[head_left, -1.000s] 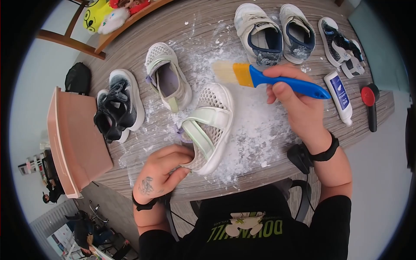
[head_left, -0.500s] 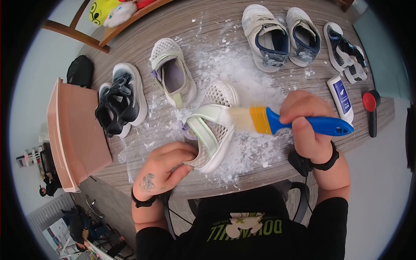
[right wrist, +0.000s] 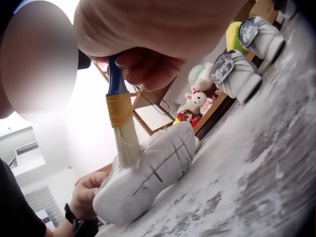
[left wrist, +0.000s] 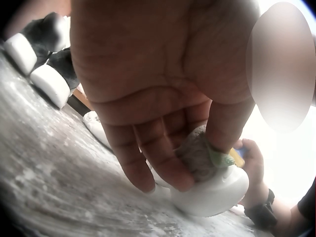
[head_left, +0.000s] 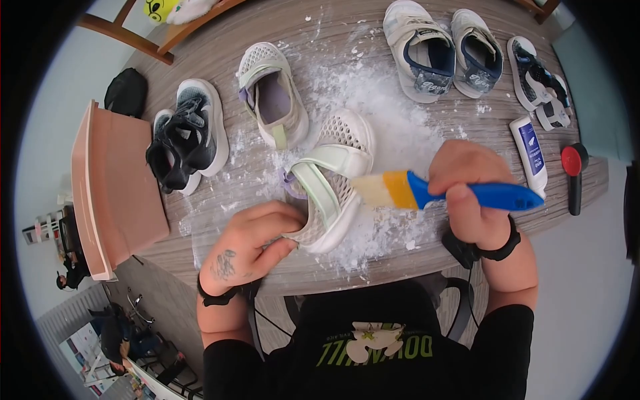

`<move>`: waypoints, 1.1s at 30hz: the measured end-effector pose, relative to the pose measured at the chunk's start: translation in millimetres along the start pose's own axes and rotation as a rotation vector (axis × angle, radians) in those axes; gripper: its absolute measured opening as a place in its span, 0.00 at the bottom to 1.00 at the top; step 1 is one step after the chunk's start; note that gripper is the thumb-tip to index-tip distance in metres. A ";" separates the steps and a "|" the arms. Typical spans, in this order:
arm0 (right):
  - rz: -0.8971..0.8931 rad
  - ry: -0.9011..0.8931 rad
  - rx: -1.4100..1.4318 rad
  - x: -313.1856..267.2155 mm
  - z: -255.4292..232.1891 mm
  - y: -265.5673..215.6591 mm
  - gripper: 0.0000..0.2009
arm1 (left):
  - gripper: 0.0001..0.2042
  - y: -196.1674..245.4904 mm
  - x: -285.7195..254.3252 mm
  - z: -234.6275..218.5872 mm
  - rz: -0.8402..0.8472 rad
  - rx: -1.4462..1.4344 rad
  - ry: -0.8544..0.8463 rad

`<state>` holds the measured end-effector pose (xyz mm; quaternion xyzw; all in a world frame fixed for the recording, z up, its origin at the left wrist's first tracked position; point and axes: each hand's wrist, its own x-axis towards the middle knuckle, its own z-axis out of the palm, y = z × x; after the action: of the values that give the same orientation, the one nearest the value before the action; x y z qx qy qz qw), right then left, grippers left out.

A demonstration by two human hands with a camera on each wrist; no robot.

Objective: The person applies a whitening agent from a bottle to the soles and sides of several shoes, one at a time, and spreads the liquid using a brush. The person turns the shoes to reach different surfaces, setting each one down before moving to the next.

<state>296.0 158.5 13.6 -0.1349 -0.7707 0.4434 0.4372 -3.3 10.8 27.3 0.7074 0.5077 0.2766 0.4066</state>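
My left hand [head_left: 250, 243] grips a white mesh shoe [head_left: 360, 143] with pale green straps by its heel, thumb outside and fingers at the collar. The shoe leans over so its outsole [right wrist: 168, 165] shows in the right wrist view. In my right hand [head_left: 470, 163] is a flat paintbrush [head_left: 402, 189] with a blue handle and yellow ferrule. Its pale bristles [right wrist: 128, 153] press on the shoe's side, just above the sole edge. The matching shoe [head_left: 273, 97] stands beyond, on the powdery tabletop [head_left: 400, 250].
Dark sneakers [head_left: 188, 137] and a pink bin [head_left: 123, 193] are at left. White-and-navy shoes [head_left: 423, 53] stand at the back, with sandals [head_left: 537, 80] farther right. A white-and-blue tube [head_left: 530, 157] and a black scoop with a red bowl [head_left: 573, 167] lie at the right edge.
The brush has come down from beyond the shoe's toe onto its side, then slid slightly toward the heel. My left hand keeps its hold on the heel. The head view has shifted a little.
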 end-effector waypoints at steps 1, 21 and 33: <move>-0.001 0.082 -0.003 -3.5 2.8 5.3 0.07 | 0.09 -0.4 -0.2 0.3 0.001 0.000 0.002; -0.071 0.016 0.013 -4.2 4.4 -2.8 0.05 | 0.08 0.7 -0.9 3.6 0.042 0.020 0.022; 0.037 0.130 0.189 -9.8 13.6 -1.2 0.04 | 0.07 -2.1 1.1 7.8 0.046 0.005 0.060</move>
<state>291.1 144.2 6.1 -0.1358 -0.6929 0.5122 0.4890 2.3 9.8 21.4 0.7112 0.5040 0.3059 0.3828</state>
